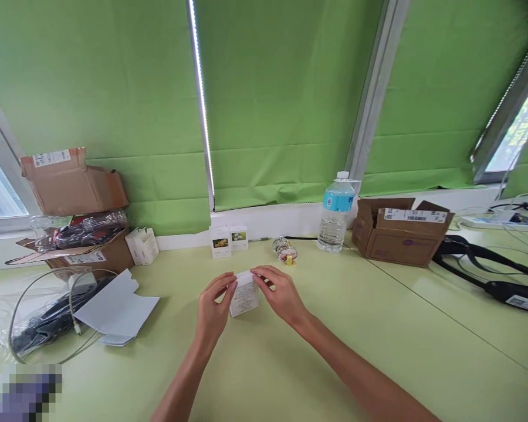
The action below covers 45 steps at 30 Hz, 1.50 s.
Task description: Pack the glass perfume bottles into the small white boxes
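A small white carton (pixel 245 298) with printed text on its front stands on the table in the middle of the view. At its top left corner my left hand (pixel 215 302) pinches the edge between thumb and fingers. My right hand (pixel 279 292) grips the top right edge the same way. Beyond them, two small white boxes with flower pictures, a yellow-flower box (pixel 220 242) and a white-flower box (pixel 238 238), stand against the wall. Shiny round tins or jars (pixel 286 252) and a small gold piece (pixel 289 261) lie behind my right hand.
A large water bottle (pixel 335 214) and an open cardboard box (pixel 402 231) stand at the back right, near a black headset-like strap (pixel 495 275). To the left are stacked cardboard boxes (pixel 73 184), open white cartons (pixel 144 246), folded white card (pixel 118 308) and a cable (pixel 15 328).
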{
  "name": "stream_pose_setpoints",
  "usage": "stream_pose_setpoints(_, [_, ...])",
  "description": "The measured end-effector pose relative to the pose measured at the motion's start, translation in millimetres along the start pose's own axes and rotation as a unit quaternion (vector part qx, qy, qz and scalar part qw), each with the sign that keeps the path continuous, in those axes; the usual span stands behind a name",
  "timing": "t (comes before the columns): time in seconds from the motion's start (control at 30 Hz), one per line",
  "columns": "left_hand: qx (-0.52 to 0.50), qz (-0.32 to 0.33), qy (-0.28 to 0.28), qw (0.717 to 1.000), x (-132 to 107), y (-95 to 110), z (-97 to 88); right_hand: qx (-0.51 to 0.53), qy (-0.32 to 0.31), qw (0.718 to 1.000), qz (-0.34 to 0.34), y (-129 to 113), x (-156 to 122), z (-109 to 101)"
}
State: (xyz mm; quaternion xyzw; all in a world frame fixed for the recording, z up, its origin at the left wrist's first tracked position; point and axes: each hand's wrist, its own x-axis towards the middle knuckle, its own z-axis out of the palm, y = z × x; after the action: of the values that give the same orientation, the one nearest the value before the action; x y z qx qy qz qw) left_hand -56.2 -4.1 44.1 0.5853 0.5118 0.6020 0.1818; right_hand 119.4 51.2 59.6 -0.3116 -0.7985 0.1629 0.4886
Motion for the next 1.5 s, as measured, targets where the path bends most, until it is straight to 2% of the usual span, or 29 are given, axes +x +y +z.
stream_pose_setpoints(0.57, [-0.003,0.004,-0.002,1.000,-2.5,-0.5,1.6,-0.004,0.028,1.000,0.004,2.1,-1.1,4.6])
stream_pose_setpoints(0.8, [0.007,0.013,-0.007,1.000,-2.0,-2.4,0.5,-0.009,0.016,1.000,0.002,2.2,-3.3,4.2])
stream_pose_setpoints(1.13, [0.132,0.112,-0.028,0.985,-3.2,-13.6,-1.7,-0.079,-0.028,0.996,-0.018,7.6,-12.0,6.3])
stream_pose_setpoints(1.33, [0.163,0.070,-0.032,0.984,-5.3,-6.6,-0.2,-0.161,-0.084,0.983,0.016,3.3,-17.0,9.8])
stream_pose_setpoints(1.5, [0.168,-0.011,-0.006,0.986,-6.2,2.0,0.5,-0.216,-0.146,0.962,0.086,-4.0,-28.0,24.9])
